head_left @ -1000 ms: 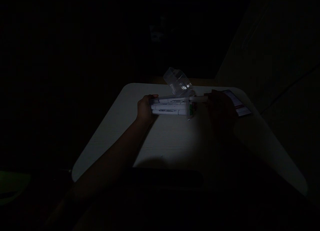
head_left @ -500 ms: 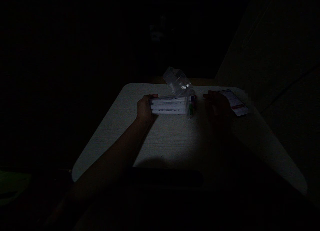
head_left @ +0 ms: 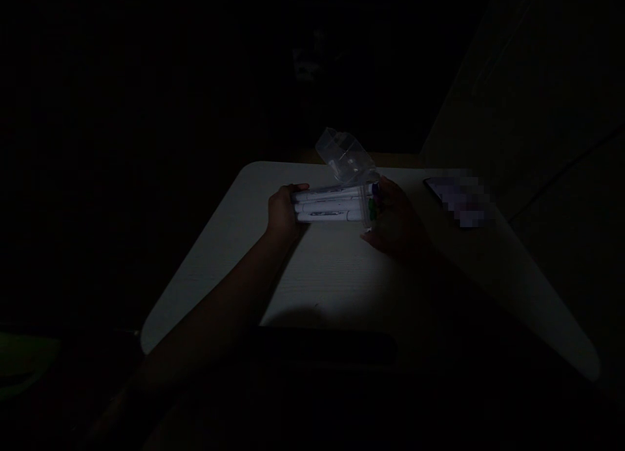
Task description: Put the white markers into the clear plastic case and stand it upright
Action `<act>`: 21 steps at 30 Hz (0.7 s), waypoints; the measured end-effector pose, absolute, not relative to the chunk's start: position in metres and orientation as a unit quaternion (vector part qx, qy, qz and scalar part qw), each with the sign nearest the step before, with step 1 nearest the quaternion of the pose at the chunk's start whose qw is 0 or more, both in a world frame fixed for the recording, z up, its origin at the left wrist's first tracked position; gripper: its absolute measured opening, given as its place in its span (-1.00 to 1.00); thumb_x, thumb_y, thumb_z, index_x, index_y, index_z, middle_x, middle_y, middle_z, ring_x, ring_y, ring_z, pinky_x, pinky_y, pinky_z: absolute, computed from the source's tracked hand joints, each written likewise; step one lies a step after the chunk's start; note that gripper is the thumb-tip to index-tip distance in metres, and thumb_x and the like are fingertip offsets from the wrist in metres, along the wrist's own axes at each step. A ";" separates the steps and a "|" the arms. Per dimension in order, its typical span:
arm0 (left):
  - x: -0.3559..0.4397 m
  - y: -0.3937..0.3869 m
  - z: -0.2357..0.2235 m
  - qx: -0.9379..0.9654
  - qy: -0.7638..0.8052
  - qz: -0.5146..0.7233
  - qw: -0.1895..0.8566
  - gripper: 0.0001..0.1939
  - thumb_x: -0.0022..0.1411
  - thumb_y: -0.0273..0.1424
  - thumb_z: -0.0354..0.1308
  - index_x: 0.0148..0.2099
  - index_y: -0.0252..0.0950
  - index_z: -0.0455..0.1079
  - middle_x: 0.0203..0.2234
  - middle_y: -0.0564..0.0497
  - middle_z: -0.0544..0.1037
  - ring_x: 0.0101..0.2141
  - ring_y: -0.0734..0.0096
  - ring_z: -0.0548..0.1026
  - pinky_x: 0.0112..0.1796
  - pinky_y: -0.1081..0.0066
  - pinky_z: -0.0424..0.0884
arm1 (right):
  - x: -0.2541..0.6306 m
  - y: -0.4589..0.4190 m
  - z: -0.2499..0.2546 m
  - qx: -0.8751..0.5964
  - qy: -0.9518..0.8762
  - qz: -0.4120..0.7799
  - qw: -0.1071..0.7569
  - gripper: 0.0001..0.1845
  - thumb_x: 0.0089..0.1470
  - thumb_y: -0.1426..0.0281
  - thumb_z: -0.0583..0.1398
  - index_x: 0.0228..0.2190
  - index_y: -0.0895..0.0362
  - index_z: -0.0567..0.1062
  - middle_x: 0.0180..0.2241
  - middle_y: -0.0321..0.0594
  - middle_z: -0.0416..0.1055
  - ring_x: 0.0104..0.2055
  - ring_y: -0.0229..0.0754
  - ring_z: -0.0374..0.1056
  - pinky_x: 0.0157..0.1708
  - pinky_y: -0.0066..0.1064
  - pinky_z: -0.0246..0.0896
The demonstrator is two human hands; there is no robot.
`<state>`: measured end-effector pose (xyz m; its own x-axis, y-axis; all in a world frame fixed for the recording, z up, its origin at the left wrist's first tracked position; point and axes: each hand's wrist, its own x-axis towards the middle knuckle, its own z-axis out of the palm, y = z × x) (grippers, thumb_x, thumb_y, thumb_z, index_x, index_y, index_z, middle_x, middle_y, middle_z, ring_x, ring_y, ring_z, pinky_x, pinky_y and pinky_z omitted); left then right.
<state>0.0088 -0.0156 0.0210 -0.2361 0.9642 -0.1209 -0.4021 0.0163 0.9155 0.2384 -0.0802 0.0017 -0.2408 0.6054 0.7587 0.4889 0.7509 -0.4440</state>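
A clear plastic marker box (head_left: 363, 207) lies on its side with its open end to the right. Inside are several white markers (head_left: 327, 204), their purple and green caps showing at that end. The box's hinged clear lid (head_left: 344, 155) stands tilted up behind it. My left hand (head_left: 282, 211) is closed round the left end of the box. At the open end, my right hand (head_left: 400, 220) wraps about the caps and the box rim, thumb at the near lower corner. Deep shadow hides part of its fingers.
The white table (head_left: 317, 275) has rounded corners and a dark slot along its near edge. A phone (head_left: 454, 200), partly blurred, lies on the right side. The surroundings are very dark, with a green object (head_left: 27, 360) at the lower left.
My right hand held a white marker at the open end, then was off it with the marker inside the box. It has since moved left onto the capped end. My left hand stays put.
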 end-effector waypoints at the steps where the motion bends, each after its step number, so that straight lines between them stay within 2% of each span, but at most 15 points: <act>1: 0.008 -0.015 0.020 0.305 0.467 0.633 0.537 -0.76 0.07 -0.28 0.02 -0.39 -0.33 0.42 -0.59 -0.01 0.44 -0.62 0.42 0.40 -0.58 0.44 0.30 | 0.238 -0.079 0.001 -0.350 -0.783 0.055 0.510 -0.06 0.00 0.06 0.36 0.32 -0.09 0.16 0.34 -0.03 0.16 0.38 0.11 0.16 0.29 0.07 0.23; 4: 0.006 -0.011 0.015 0.332 0.472 0.625 0.526 -0.72 0.13 -0.24 0.03 -0.36 -0.32 0.45 -0.58 -0.02 0.47 -0.63 0.40 0.41 -0.59 0.42 0.30 | 0.238 -0.077 -0.001 -0.373 -0.770 0.056 0.514 -0.13 0.01 0.12 0.35 0.29 -0.11 0.20 0.31 -0.06 0.22 0.34 0.10 0.22 0.27 0.07 0.28; 8: 0.006 -0.007 0.010 0.360 0.480 0.622 0.504 -0.58 0.23 -0.04 0.04 -0.38 -0.29 0.45 -0.64 -0.02 0.46 -0.66 0.38 0.40 -0.60 0.41 0.27 | 0.237 -0.079 -0.001 -0.388 -0.749 0.048 0.534 -0.15 -0.01 0.08 0.35 0.27 -0.08 0.24 0.27 -0.05 0.27 0.28 0.10 0.29 0.21 0.03 0.36; 11: 0.007 -0.011 0.011 0.390 0.479 0.616 0.489 -0.49 0.22 0.09 0.06 -0.42 -0.27 0.43 -0.68 -0.01 0.44 -0.62 0.33 0.43 -0.60 0.41 0.25 | 0.238 -0.084 0.004 -0.387 -0.746 0.036 0.541 -0.17 0.02 0.08 0.33 0.27 -0.07 0.25 0.27 -0.04 0.29 0.27 0.11 0.31 0.18 0.03 0.39; 15: 0.011 -0.021 0.017 0.450 0.474 0.615 0.441 -0.50 0.20 0.08 0.16 -0.48 -0.27 0.43 -0.67 0.00 0.43 -0.55 0.32 0.45 -0.55 0.42 0.22 | 0.241 -0.089 0.014 -0.380 -0.755 0.020 0.534 -0.22 0.04 -0.01 0.31 0.24 -0.07 0.31 0.26 -0.04 0.32 0.30 0.14 0.27 0.24 0.09 0.32; 18: 0.014 -0.028 0.019 0.482 0.465 0.618 0.412 -0.52 0.21 0.04 0.18 -0.47 -0.28 0.45 -0.57 -0.03 0.49 -0.46 0.31 0.46 -0.47 0.40 0.27 | 0.240 -0.092 0.020 -0.392 -0.750 -0.013 0.532 -0.21 0.02 -0.09 0.30 0.21 -0.06 0.35 0.22 -0.04 0.35 0.28 0.15 0.29 0.24 0.11 0.30; 21: 0.013 -0.032 0.016 0.548 0.422 0.612 0.383 -0.53 0.21 0.07 0.15 -0.36 -0.26 0.51 -0.35 -0.09 0.56 -0.26 0.26 0.49 -0.28 0.37 0.39 | 0.238 -0.093 0.023 -0.408 -0.735 -0.046 0.540 -0.21 0.02 -0.15 0.26 0.19 -0.08 0.36 0.19 -0.05 0.38 0.26 0.12 0.32 0.23 0.09 0.31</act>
